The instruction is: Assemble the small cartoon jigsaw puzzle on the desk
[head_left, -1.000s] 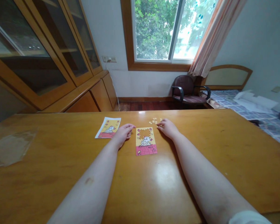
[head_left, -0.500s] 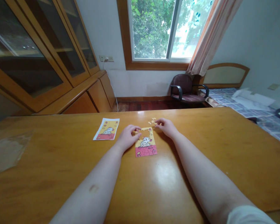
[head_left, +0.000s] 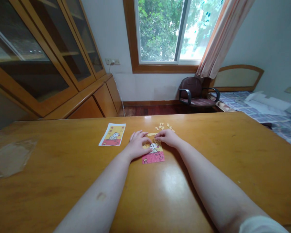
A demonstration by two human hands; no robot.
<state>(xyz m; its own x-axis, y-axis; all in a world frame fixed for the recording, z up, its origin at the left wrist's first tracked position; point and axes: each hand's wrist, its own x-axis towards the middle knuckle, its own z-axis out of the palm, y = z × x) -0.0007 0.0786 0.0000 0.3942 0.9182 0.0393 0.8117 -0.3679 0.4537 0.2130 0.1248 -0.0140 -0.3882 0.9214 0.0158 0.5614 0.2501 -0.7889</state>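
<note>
A partly assembled jigsaw puzzle (head_left: 153, 158), pink below and yellow above with a white cartoon animal, lies flat on the table between my hands. My left hand (head_left: 138, 146) rests over its left side, fingers apart, with the thumb on the picture. My right hand (head_left: 169, 137) is at the upper right of the puzzle, fingertips pinched together over its open area. Whatever they pinch is too small to make out. A yellow strip of joined pieces (head_left: 152, 134) shows along the top edge. Just beyond my right hand lie several loose puzzle pieces (head_left: 160, 126).
A printed card (head_left: 113, 135) with the same picture lies left of the puzzle. Farther left is a clear plastic bag (head_left: 12, 158). The wooden table (head_left: 208, 155) ends at a far edge, beyond which stand an office chair (head_left: 195, 92) and a bed (head_left: 257, 103).
My right hand has moved left from beside the loose pieces to over the puzzle. My left hand has shifted nearer and spread, its thumb now on the picture. The view has shifted slightly.
</note>
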